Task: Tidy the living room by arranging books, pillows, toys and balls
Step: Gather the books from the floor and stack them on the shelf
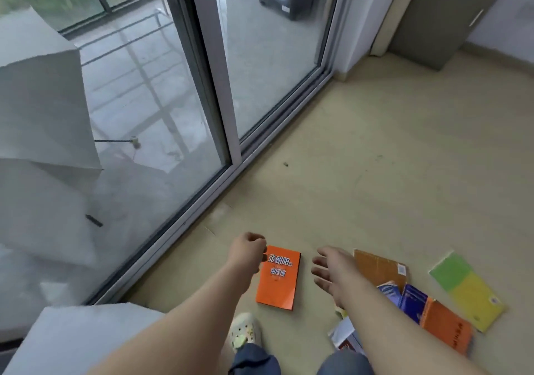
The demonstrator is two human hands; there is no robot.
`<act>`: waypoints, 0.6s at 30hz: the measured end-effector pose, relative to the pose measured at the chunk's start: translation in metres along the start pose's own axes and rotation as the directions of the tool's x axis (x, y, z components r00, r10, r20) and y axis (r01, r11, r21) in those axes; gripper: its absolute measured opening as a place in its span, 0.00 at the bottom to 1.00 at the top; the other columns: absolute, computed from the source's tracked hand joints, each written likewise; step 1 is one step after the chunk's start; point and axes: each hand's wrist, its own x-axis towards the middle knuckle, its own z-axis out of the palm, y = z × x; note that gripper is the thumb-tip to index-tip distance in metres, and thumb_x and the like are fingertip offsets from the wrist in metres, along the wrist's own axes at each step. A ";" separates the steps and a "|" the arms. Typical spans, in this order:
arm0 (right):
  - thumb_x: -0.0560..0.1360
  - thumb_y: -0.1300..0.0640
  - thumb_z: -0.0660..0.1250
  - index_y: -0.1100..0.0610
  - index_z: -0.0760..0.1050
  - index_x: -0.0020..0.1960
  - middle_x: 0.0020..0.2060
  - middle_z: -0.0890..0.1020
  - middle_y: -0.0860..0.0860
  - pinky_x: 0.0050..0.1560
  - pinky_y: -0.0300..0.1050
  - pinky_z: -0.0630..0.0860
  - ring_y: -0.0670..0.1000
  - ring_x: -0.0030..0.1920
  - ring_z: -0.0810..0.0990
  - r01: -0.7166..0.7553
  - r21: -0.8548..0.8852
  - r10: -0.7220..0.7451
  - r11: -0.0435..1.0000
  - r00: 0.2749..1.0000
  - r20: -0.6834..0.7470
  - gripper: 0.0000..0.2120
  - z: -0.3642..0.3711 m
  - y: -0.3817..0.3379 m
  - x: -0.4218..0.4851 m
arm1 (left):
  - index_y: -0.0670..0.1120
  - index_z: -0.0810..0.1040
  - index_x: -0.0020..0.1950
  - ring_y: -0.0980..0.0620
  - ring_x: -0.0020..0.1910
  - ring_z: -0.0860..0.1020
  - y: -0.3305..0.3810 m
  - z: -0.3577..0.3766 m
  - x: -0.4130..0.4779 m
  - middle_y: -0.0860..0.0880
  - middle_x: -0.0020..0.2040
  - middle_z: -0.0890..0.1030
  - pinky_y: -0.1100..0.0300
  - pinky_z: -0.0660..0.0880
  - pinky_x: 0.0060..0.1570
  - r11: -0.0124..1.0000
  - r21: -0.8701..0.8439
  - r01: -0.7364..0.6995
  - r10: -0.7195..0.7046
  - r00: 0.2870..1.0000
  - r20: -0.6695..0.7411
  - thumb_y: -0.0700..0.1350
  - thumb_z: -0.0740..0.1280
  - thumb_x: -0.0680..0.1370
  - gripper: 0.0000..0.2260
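Note:
An orange book (278,278) with white lettering lies flat on the beige floor (375,172) in front of me. My left hand (247,252) hovers at its top left corner with the fingers curled; I cannot tell whether they pinch that corner. To the book's right, my right hand (332,270) is spread open and holds nothing. Beyond it lie several scattered books: a brown one (378,267), a green and yellow one (465,291), blue ones (410,299), another orange one (445,325) and a white one (344,334), partly hidden under my right forearm.
A sliding glass door (260,71) with a grey frame runs diagonally along the left. A grey upholstered piece (81,334) sits at the lower left. My foot in a white clog (244,331) stands beside the orange book. A grey cabinet (442,19) is at the far right.

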 end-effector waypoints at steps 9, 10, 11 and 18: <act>0.79 0.61 0.58 0.61 0.73 0.49 0.50 0.79 0.61 0.58 0.56 0.75 0.60 0.48 0.78 -0.029 -0.067 0.028 0.997 0.999 -0.023 0.06 0.034 -0.011 0.027 | 0.44 0.72 0.51 0.53 0.38 0.74 0.006 -0.020 0.051 0.49 0.40 0.74 0.62 0.67 0.34 0.999 0.000 0.033 -0.033 0.998 0.044 0.38 0.57 0.79 0.06; 0.79 0.61 0.59 0.60 0.72 0.47 0.45 0.79 0.59 0.51 0.53 0.76 0.56 0.43 0.77 -0.043 -0.076 0.042 0.996 0.999 -0.011 0.05 0.037 -0.009 0.032 | 0.44 0.72 0.52 0.53 0.38 0.75 0.003 -0.020 0.059 0.49 0.40 0.74 0.62 0.67 0.33 0.999 -0.010 0.036 -0.036 0.999 0.038 0.38 0.57 0.79 0.06; 0.78 0.62 0.59 0.60 0.71 0.45 0.41 0.78 0.57 0.44 0.49 0.76 0.54 0.39 0.75 -0.056 -0.096 0.056 0.994 0.998 0.002 0.05 0.041 -0.008 0.036 | 0.43 0.73 0.52 0.51 0.40 0.75 0.001 -0.021 0.067 0.49 0.39 0.74 0.62 0.67 0.33 0.999 -0.023 0.037 -0.037 0.999 0.030 0.38 0.57 0.78 0.07; 0.78 0.65 0.58 0.58 0.69 0.38 0.34 0.74 0.54 0.33 0.41 0.66 0.51 0.32 0.70 -0.125 -0.196 0.133 0.973 0.991 0.027 0.10 0.041 0.043 0.152 | 0.44 0.73 0.52 0.51 0.39 0.74 -0.074 0.039 0.157 0.48 0.40 0.75 0.62 0.66 0.35 0.993 -0.016 0.114 -0.113 0.992 0.060 0.39 0.58 0.78 0.06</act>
